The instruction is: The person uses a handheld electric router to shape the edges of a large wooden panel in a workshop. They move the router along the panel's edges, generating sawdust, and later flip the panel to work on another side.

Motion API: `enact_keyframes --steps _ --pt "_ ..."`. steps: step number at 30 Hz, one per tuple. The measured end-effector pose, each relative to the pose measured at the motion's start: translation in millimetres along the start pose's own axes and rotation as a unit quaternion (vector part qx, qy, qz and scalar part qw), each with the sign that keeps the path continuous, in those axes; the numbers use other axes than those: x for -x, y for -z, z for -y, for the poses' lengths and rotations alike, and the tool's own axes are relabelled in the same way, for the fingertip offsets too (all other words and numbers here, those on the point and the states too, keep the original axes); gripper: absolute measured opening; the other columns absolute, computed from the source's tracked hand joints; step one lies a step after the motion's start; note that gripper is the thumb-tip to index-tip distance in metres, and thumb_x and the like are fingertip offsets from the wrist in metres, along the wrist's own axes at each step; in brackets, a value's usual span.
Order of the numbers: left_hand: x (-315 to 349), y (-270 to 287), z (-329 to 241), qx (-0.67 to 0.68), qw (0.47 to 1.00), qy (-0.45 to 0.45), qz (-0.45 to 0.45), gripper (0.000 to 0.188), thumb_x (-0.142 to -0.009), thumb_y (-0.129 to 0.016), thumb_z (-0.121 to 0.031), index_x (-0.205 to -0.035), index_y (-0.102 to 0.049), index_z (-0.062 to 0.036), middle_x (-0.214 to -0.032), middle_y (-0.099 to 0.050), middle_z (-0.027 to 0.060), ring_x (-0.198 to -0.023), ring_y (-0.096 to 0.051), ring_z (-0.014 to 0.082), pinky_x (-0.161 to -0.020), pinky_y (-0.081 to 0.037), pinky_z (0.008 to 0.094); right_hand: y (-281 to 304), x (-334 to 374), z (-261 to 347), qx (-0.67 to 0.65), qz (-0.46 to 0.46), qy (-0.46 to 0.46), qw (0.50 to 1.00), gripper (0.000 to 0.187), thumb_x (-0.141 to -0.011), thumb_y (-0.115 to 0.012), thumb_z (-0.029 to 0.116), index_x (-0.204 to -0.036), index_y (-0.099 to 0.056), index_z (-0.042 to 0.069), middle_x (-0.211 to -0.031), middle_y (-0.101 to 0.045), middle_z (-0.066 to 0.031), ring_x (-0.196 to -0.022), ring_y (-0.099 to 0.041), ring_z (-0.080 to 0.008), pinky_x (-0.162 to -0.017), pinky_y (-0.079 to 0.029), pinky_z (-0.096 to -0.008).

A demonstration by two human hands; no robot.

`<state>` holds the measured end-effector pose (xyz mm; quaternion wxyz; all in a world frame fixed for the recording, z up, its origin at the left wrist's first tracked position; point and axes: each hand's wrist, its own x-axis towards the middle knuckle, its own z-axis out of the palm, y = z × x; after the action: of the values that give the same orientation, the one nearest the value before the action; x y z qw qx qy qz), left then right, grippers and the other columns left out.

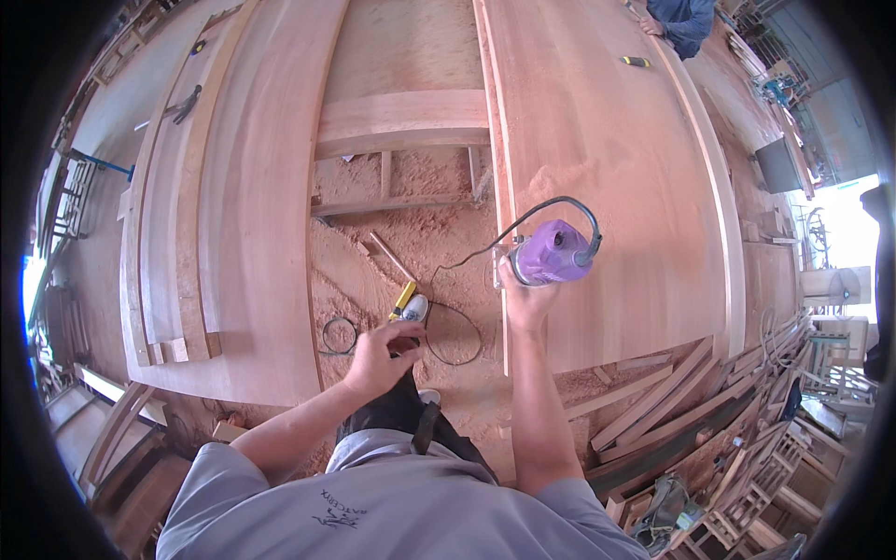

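Note:
A purple trim router (553,254) is gripped in my right hand (529,297), its base at the left edge of the right wooden panel (616,205). From its top a black cord (523,221) arcs over and drops into the gap between the panels. My left hand (381,353) hovers over that gap, in front of my body, fingers loosely curled and apart with nothing seen in them. Close beyond it, low by my shoe (414,308), is a yellow and black tool (403,299) whose kind I cannot make out. Pale sawdust lies over the right panel.
The left panel (266,187) carries long wooden strips (198,196) and a hammer (187,105). A crosspiece (401,121) spans the gap. At the far right a co-worker's hand (651,26) rests near a yellow and black tool (636,62). Timber offcuts (644,401) lie lower right.

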<state>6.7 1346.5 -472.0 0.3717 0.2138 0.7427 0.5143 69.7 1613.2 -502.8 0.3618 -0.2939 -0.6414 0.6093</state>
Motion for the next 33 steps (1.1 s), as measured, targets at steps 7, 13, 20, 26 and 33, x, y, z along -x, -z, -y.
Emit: enact_keyframes --steps 7,13,20,26,33 --pt "-50.4 79.4 32.2 -0.065 0.987 -0.012 -0.145 0.030 -0.083 -0.074 0.006 -0.113 -0.072 0.0015 -0.104 -0.077 0.0120 -0.087 -0.075 0.0180 -0.080 -0.059 0.0303 -40.0 -57.5 -16.5 0.011 0.002 0.034 0.999 0.044 -0.083 -0.080 -0.005 -0.122 -0.059 -0.001 -0.107 -0.069 -0.0080 -0.090 -0.068 -0.0138 -0.076 -0.058 -0.0292" --pt "-82.0 143.7 43.1 -0.218 0.934 -0.104 -0.264 0.027 -0.082 -0.071 0.006 -0.107 -0.073 -0.0034 -0.088 -0.071 0.0121 -0.068 -0.065 0.0237 -0.066 -0.053 0.0345 -62.5 -94.2 -37.2 0.031 -0.004 0.048 0.998 0.040 -0.084 -0.079 -0.004 -0.119 -0.060 -0.001 -0.100 -0.069 -0.0064 -0.087 -0.069 -0.0139 -0.077 -0.059 -0.0302" --pt "-121.3 198.9 71.0 -0.297 0.893 -0.131 -0.312 0.023 -0.086 -0.069 0.001 -0.109 -0.071 -0.0035 -0.091 -0.072 0.0096 -0.068 -0.062 0.0255 -0.065 -0.051 0.0361 -93.0 -138.0 -44.8 0.056 0.001 0.036 0.998 0.044 -0.081 -0.080 -0.006 -0.120 -0.060 0.000 -0.111 -0.072 -0.0083 -0.101 -0.071 -0.0176 -0.092 -0.057 -0.0342" --pt "-143.6 211.5 89.7 -0.278 0.896 -0.110 -0.329 0.026 -0.087 -0.068 0.002 -0.113 -0.069 -0.0026 -0.093 -0.072 0.0114 -0.073 -0.068 0.0269 -0.070 -0.055 0.0359 -107.6 -176.5 -64.8 0.053 0.011 0.082 0.995 0.045 -0.081 -0.081 -0.003 -0.121 -0.060 0.001 -0.109 -0.071 -0.0072 -0.100 -0.069 -0.0172 -0.094 -0.055 -0.0339" --pt "-158.3 211.6 96.7 -0.274 0.891 -0.113 -0.343 0.027 -0.087 -0.067 0.004 -0.114 -0.069 -0.0022 -0.094 -0.070 0.0127 -0.078 -0.071 0.0281 -0.073 -0.056 0.0368 -118.5 -203.8 -79.0 0.094 0.015 0.078 0.992 0.046 -0.081 -0.083 0.000 -0.121 -0.059 0.001 -0.110 -0.070 -0.0066 -0.101 -0.068 -0.0158 -0.095 -0.054 -0.0335"
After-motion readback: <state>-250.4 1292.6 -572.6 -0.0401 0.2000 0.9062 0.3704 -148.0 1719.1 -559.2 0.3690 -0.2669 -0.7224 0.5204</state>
